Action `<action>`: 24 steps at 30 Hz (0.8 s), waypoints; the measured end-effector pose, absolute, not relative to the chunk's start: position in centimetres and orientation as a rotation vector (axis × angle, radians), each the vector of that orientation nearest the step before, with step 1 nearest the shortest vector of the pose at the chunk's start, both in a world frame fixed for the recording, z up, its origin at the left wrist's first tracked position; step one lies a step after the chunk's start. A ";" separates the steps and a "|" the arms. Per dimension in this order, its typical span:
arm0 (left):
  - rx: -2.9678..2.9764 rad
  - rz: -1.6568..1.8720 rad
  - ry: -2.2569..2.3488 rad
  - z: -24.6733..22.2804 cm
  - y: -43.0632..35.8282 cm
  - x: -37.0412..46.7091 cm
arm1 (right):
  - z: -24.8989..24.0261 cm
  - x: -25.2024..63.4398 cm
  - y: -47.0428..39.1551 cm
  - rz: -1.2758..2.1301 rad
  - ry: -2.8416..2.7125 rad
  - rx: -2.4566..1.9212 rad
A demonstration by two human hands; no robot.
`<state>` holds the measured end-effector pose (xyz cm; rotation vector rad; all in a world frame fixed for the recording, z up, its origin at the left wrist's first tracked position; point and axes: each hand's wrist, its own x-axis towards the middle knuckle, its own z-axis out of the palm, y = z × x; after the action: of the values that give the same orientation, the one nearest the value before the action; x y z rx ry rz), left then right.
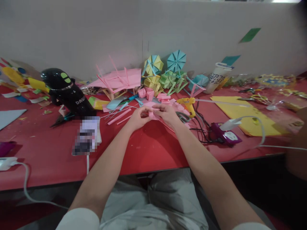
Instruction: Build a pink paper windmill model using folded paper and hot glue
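A small folded piece of pink paper (153,115) is pinched between my two hands, just above the red table. My left hand (140,118) grips its left side, fingers and thumb bent together. From the right, my right hand (167,114) holds the same paper with closed fingers. Loose pink folded pieces (146,93) lie right behind my hands. Rolled pink paper sticks (119,116) rest to the left of my left hand. A yellow hot glue gun (188,105) lies to the right of my right hand.
A black bottle (69,92) and a phone (87,135) stand and lie at left. Paper umbrellas (177,60) lean at the wall. A white cup (217,78), yellow paper sheets (247,115) and a purple power strip (225,134) with cables are at right.
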<state>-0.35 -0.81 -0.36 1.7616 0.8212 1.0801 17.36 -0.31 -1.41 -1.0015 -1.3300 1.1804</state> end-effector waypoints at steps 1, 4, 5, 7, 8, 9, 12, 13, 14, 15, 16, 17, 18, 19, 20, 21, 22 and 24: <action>1.751 1.081 0.826 -0.4 -0.8 -0.3 | -1.5 17.4 -0.2 1.179 -1.322 -1.004; 1.722 1.074 0.832 -0.3 -1.0 -0.4 | -1.7 17.5 0.0 1.167 -1.334 -1.013; 1.714 1.071 0.835 -0.2 -1.0 -0.4 | -1.7 17.5 0.1 1.160 -1.344 -1.018; 1.708 1.070 0.841 -0.1 -1.1 -0.5 | -1.7 17.6 0.1 1.141 -1.358 -1.032; 1.712 1.070 0.843 0.0 -1.1 -0.5 | -1.6 17.6 0.1 1.130 -1.361 -1.039; 1.721 1.069 0.843 0.1 -1.1 -0.5 | -1.6 17.5 0.1 1.122 -1.361 -1.045; 1.745 1.062 0.861 0.4 -1.2 -0.5 | -1.5 17.4 0.0 1.126 -1.343 -1.069; 1.746 1.058 0.873 0.4 -1.1 -0.5 | -1.6 17.4 -0.1 1.129 -1.332 -1.079; 1.743 1.053 0.886 0.4 -1.1 -0.5 | -1.6 17.4 -0.1 1.130 -1.325 -1.091; 1.736 1.049 0.900 0.3 -1.0 -0.5 | -1.7 17.4 -0.1 1.128 -1.321 -1.106; 1.728 1.045 0.919 0.2 -1.0 -0.5 | -1.8 17.4 0.0 1.115 -1.324 -1.124; 1.721 1.042 0.945 0.1 -0.9 -0.5 | -1.8 17.5 0.1 1.090 -1.343 -1.148; 1.714 1.039 0.981 -0.1 -0.7 -0.5 | -1.8 17.6 0.2 1.044 -1.378 -1.186; 1.706 1.042 1.025 -0.2 -0.6 -0.6 | -1.7 17.8 0.3 0.976 -1.421 -1.239; 1.696 1.047 1.072 -0.4 -0.5 -0.7 | -1.5 18.1 0.3 0.889 -1.465 -1.307; 1.683 1.054 1.116 -0.5 -0.3 -0.8 | -1.2 18.5 0.3 0.793 -1.509 -1.384; 1.667 1.060 1.153 -0.6 -0.2 -0.9 | -0.9 19.1 0.2 0.697 -1.549 -1.469; 1.630 1.067 1.212 -0.7 0.0 -1.1 | -0.1 20.5 -0.4 0.533 -1.608 -1.659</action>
<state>-1.07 0.03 -0.75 1.6301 1.2118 1.0669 20.48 -0.44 -0.05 -1.6588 -1.6077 0.5332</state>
